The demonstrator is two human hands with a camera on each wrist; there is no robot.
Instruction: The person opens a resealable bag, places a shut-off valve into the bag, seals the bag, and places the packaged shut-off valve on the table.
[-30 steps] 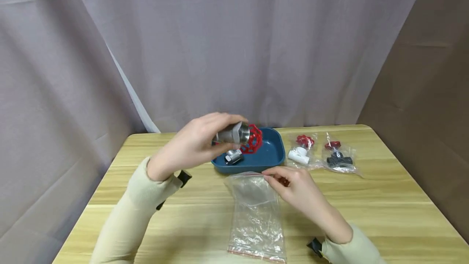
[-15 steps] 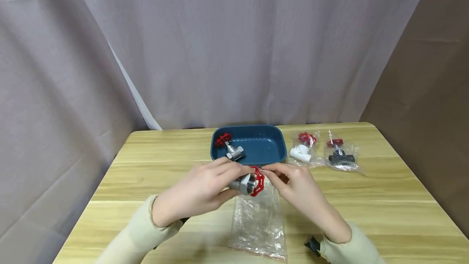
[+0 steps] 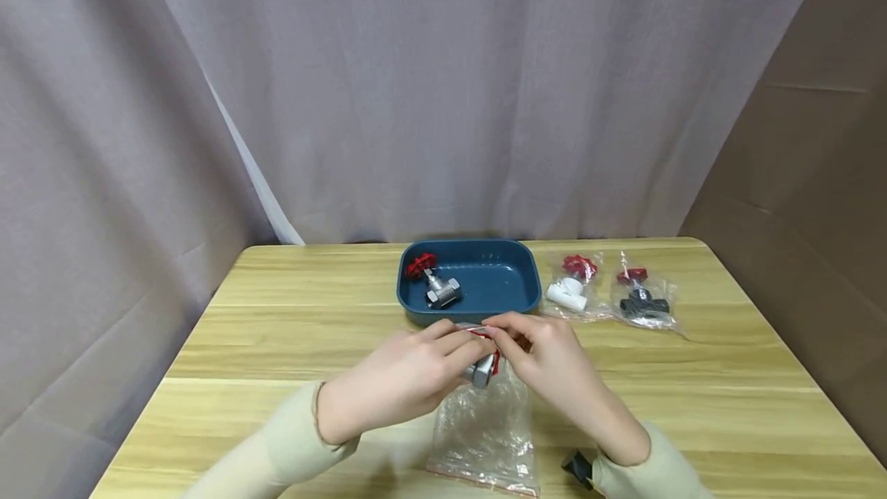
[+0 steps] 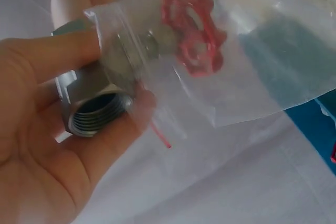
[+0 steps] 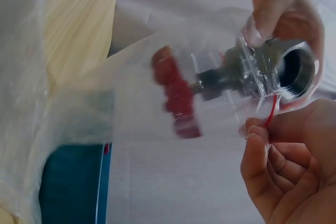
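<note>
My left hand [image 3: 416,368] grips the metal body of a valve [image 4: 86,90] with a threaded hex end. The valve's red handwheel [image 5: 179,98] and stem lie inside a clear zip bag [image 3: 481,430], seen through the plastic in both wrist views. The body's threaded end sticks out of the bag's mouth. My right hand [image 3: 547,345] pinches the bag's red-striped rim between thumb and forefinger, beside the valve. In the head view the fingers hide most of the valve. The bag's lower part hangs toward the table's front edge.
A blue tray [image 3: 499,283] stands just beyond my hands, with another red-wheeled metal valve [image 3: 443,293] at its left. To its right lie a bagged white valve [image 3: 568,293] and a bagged dark grey valve [image 3: 644,305] on the wooden table [image 3: 277,329].
My left hand has brought the valve from above the tray down and toward me, and its handwheel has gone into the bag's mouth. My right hand keeps its pinch on the rim.
</note>
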